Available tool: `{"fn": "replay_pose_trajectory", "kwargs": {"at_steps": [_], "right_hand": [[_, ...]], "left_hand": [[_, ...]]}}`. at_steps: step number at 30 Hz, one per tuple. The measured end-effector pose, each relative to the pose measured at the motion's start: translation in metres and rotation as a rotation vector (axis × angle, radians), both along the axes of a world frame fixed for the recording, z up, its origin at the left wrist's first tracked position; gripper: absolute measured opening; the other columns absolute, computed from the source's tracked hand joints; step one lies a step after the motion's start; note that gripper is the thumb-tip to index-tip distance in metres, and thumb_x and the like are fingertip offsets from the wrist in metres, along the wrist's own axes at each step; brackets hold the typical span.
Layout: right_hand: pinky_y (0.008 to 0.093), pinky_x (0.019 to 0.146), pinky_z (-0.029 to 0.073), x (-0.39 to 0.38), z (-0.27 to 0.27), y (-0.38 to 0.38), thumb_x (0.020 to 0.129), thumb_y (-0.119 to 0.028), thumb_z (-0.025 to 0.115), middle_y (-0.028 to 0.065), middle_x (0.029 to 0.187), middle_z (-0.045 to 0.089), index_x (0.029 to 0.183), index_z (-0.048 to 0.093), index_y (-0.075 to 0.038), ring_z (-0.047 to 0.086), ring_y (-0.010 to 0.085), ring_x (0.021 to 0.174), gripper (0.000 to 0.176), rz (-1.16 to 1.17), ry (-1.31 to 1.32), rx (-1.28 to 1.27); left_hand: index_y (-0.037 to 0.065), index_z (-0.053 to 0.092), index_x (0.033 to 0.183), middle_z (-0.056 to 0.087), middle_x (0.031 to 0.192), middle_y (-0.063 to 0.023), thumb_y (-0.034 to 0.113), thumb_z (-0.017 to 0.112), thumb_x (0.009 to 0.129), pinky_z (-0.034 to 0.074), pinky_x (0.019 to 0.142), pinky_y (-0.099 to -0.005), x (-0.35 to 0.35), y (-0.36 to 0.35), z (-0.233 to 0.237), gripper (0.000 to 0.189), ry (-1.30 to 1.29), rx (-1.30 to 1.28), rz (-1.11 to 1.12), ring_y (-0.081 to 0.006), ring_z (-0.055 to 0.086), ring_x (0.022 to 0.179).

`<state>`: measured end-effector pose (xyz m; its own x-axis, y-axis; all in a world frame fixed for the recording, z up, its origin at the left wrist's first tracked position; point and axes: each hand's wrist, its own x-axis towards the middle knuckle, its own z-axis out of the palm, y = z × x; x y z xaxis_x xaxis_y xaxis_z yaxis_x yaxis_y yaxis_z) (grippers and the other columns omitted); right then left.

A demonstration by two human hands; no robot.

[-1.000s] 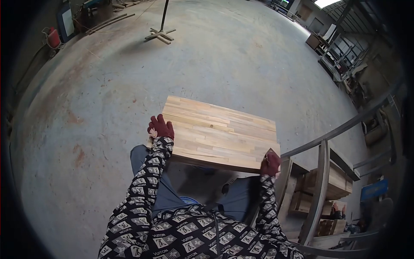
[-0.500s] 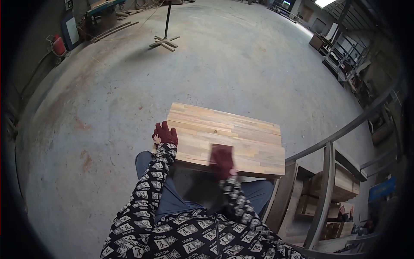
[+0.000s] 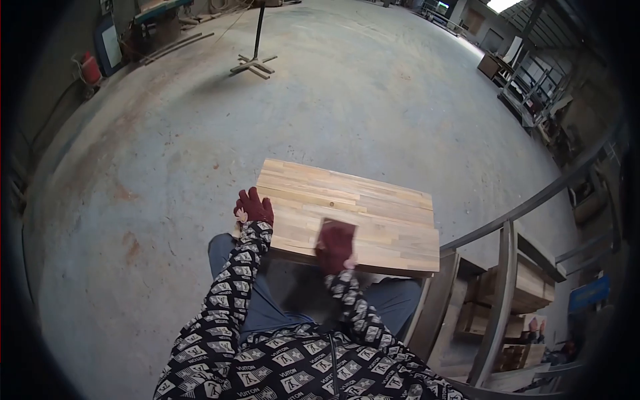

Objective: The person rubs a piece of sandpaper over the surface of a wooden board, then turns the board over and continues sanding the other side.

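A wooden board [image 3: 393,213] made of glued strips lies flat in front of me, above my knees. My left hand [image 3: 255,207], in a dark red glove, grips the board's left edge with its fingers bent. Over the front middle of the board is my right hand [image 3: 335,250], gloved the same way and slightly blurred. It presses a dark red square of sandpaper [image 3: 341,229] flat against the wood. Its fingertips are hard to tell apart from the sheet.
At my right stands a metal frame rack [image 3: 503,293] with stacked wood pieces [image 3: 473,319] behind it. Another person's hands [image 3: 535,325] show beyond it. A post on a crossed base [image 3: 253,65] and a red extinguisher [image 3: 90,68] stand farther off.
My right hand has slid a little left and away from me with the sandpaper. The left hand stays at the board's edge. The other person's hands have shifted slightly.
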<state>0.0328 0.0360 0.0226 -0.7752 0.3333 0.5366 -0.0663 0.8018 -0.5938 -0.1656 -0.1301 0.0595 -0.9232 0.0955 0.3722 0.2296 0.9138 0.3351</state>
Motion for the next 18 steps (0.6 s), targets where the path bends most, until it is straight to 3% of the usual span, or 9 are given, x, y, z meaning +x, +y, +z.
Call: {"fn": "replay_pose_trajectory", "kwargs": {"at_steps": [1,2,4,8,9,10,12,14,18], "right_hand": [[0.0576,0.105,0.038,-0.002,0.05,-0.026,0.078,-0.02,0.07,0.0227,0.119,0.059,0.122,0.06,-0.003,0.054,0.0438,0.118,0.049,0.004,-0.161,0.312],[0.0577,0.106,0.038,-0.001,0.06,-0.034,0.075,-0.017,0.072,0.0238,0.125,0.058,0.124,0.058,-0.003,0.052,0.0449,0.121,0.053,0.15,-0.147,0.258],[0.055,0.106,0.04,0.005,0.066,-0.025,0.073,-0.014,0.073,0.0232,0.124,0.06,0.121,0.06,-0.002,0.054,0.044,0.12,0.051,0.226,-0.108,0.215],[0.048,0.103,0.046,0.054,0.024,0.066,0.074,-0.008,0.074,0.0188,0.107,0.068,0.109,0.069,-0.004,0.064,0.0396,0.107,0.036,-0.11,0.019,0.187],[0.0462,0.099,0.048,0.074,0.006,0.11,0.077,-0.005,0.072,0.0165,0.101,0.069,0.107,0.07,-0.005,0.065,0.0365,0.103,0.03,-0.168,0.089,0.25],[0.0478,0.092,0.05,0.097,-0.017,0.161,0.081,-0.011,0.066,0.0184,0.107,0.067,0.112,0.067,-0.004,0.063,0.0391,0.104,0.032,-0.248,0.093,0.411],[0.0487,0.096,0.047,0.135,-0.02,0.224,0.083,-0.012,0.064,0.0187,0.106,0.066,0.111,0.067,-0.004,0.061,0.0399,0.107,0.029,-0.295,0.359,-1.073],[0.0507,0.1,0.044,0.16,0.041,0.22,0.085,-0.016,0.064,0.0174,0.111,0.065,0.113,0.065,-0.004,0.059,0.0399,0.11,0.031,-0.511,-0.152,0.287],[0.0516,0.1,0.044,0.093,-0.003,0.18,0.085,-0.018,0.065,0.0173,0.113,0.065,0.116,0.064,-0.005,0.059,0.0399,0.111,0.034,-0.508,-0.016,0.151]], "left_hand": [[0.011,0.051,0.126,0.05,0.124,-0.016,0.033,0.069,0.087,0.046,0.091,-0.0527,0.0,0.0,0.001,0.049,-0.021,0.004,-0.003,-0.0362,0.057,0.108],[0.011,0.051,0.126,0.05,0.124,-0.016,0.033,0.069,0.087,0.046,0.091,-0.0527,-0.001,-0.002,0.001,0.049,-0.012,-0.008,-0.011,-0.0362,0.057,0.108],[0.01,0.051,0.127,0.051,0.124,-0.0162,0.033,0.069,0.087,0.046,0.091,-0.0533,-0.003,-0.002,0.0,0.049,-0.052,0.022,-0.024,-0.0365,0.057,0.109],[0.01,0.051,0.127,0.05,0.124,-0.0162,0.033,0.069,0.087,0.046,0.092,-0.053,-0.001,-0.002,0.0,0.049,-0.046,0.018,-0.022,-0.036,0.057,0.11],[0.01,0.051,0.127,0.05,0.124,-0.0162,0.033,0.069,0.087,0.046,0.092,-0.053,-0.001,-0.002,0.0,0.049,-0.058,0.023,-0.016,-0.036,0.057,0.11],[0.01,0.051,0.126,0.05,0.124,-0.016,0.033,0.069,0.087,0.046,0.092,-0.0527,-0.001,-0.002,0.0,0.049,-0.047,0.02,-0.016,-0.0355,0.057,0.11],[0.01,0.051,0.126,0.05,0.124,-0.0157,0.033,0.069,0.087,0.045,0.091,-0.0525,-0.002,0.0,0.001,0.049,-0.04,0.022,-0.019,-0.0351,0.057,0.11],[0.01,0.051,0.125,0.05,0.123,-0.0154,0.032,0.069,0.087,0.045,0.09,-0.0519,-0.001,0.001,0.0,0.049,-0.015,-0.002,0.008,-0.0344,0.056,0.109],[0.01,0.053,0.127,0.053,0.12,-0.0166,0.03,0.069,0.087,0.048,0.087,-0.0536,0.0,0.001,0.005,0.048,-0.004,0.007,0.016,-0.0378,0.059,0.106]]}}
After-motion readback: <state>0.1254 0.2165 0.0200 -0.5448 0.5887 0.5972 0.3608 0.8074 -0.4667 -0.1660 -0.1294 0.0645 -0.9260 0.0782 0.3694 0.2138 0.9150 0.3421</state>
